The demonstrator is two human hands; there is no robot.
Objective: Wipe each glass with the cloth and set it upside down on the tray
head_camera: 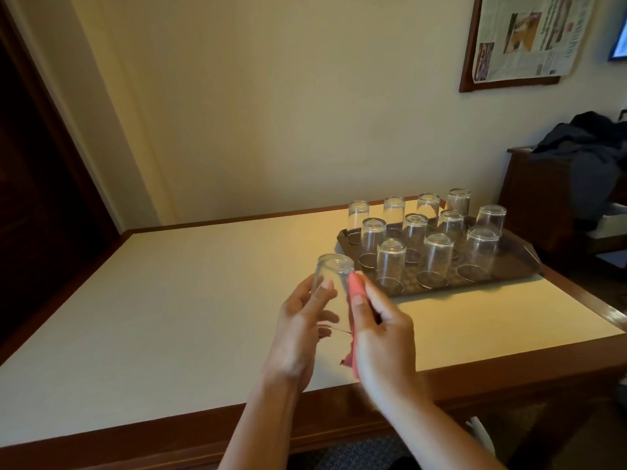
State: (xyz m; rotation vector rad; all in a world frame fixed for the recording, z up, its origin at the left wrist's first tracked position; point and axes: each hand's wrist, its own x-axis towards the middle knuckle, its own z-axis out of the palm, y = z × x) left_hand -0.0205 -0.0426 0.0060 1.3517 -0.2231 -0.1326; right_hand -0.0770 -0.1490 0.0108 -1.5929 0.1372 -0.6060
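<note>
My left hand [302, 320] grips a clear glass [334, 271], held base up above the table, left of the tray. My right hand [380, 327] holds a pink cloth [356, 293] and presses it against the right side of that glass. The cloth's tail hangs down below my right palm. On the dark brown tray [509, 266] at the right stand several clear glasses [390, 262], all upside down in rows.
The table [169, 317] has a pale top with a brown wooden edge and stands against a cream wall. A dark cabinet [543, 198] with dark clothing on it is at the right. A framed newspaper [529, 39] hangs on the wall.
</note>
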